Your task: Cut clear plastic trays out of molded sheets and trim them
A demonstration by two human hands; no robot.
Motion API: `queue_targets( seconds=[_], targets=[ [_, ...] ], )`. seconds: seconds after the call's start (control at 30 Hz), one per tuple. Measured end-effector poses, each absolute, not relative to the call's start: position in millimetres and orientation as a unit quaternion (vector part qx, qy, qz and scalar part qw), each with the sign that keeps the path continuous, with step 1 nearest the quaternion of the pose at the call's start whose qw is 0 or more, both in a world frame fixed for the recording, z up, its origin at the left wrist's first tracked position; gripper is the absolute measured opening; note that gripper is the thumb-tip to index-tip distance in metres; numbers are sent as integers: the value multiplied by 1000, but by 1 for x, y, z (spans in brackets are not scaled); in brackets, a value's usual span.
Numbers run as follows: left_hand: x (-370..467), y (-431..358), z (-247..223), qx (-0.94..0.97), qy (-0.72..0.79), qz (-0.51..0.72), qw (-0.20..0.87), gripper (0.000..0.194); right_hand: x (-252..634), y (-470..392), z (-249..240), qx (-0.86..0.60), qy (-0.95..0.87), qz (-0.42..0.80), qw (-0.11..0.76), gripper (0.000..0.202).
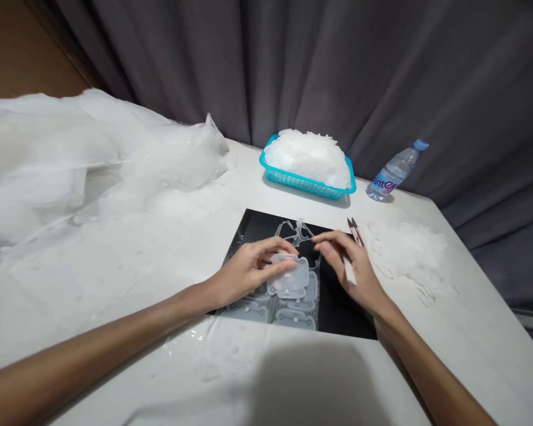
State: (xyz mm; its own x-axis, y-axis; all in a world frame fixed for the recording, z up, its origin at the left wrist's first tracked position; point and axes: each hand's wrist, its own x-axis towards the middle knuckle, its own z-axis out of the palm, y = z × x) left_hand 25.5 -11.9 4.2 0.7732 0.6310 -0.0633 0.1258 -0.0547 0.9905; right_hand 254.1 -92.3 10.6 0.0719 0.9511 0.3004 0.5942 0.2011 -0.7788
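My left hand (257,266) grips a translucent plastic piece (289,277), rounded and square, with its thumb on top and its fingers behind. Beneath it, more such pieces (295,318) in a clear plastic sheet lie on a black mat (340,310). My right hand (353,266) is closed, with a narrow white piece (349,271) showing between its curled fingers and palm. Its fingertips are near a clear cut-out frame of film (298,234). Red-and-white thread snips (355,231) show dark blades just beyond this hand; whether they touch it I cannot tell.
A turquoise basket (308,188) heaped with white translucent pieces (308,157) stands at the back. Right of it is a water bottle (395,171). A pile of clear scraps (411,251) lies on the right, and large clear plastic bags (115,148) cover the table's left side.
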Motion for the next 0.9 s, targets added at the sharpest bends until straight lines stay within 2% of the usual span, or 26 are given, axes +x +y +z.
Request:
queue_targets(
  seconds=[0.1, 0.37, 0.47, 0.6, 0.67, 0.77, 0.9],
  targets=[
    [26, -12, 1, 662, 258, 223, 667, 29, 243, -100, 9, -564, -656, 306, 396, 17],
    [29, -6, 5, 608, 245, 223, 721, 22, 244, -94, -4, -552, -576, 365, 480, 18],
    [28, -3, 2, 580, 236, 220, 748, 28, 245, -91, -8, -544, -560, 375, 500, 19],
    [27, 1, -2, 524, 226, 214, 793, 47, 243, -90, -13, -543, -555, 365, 513, 18],
    [27, 1, -2, 523, 232, 215, 792, 51, 242, -90, -14, -542, -549, 364, 522, 18],
    [26, 0, 0, 569, 238, 211, 758, 41, 241, -92, -13, -544, -542, 362, 528, 17],
    [25, -2, 0, 585, 237, 201, 749, 42, 241, -93, -12, -546, -546, 359, 524, 17]
  ],
)
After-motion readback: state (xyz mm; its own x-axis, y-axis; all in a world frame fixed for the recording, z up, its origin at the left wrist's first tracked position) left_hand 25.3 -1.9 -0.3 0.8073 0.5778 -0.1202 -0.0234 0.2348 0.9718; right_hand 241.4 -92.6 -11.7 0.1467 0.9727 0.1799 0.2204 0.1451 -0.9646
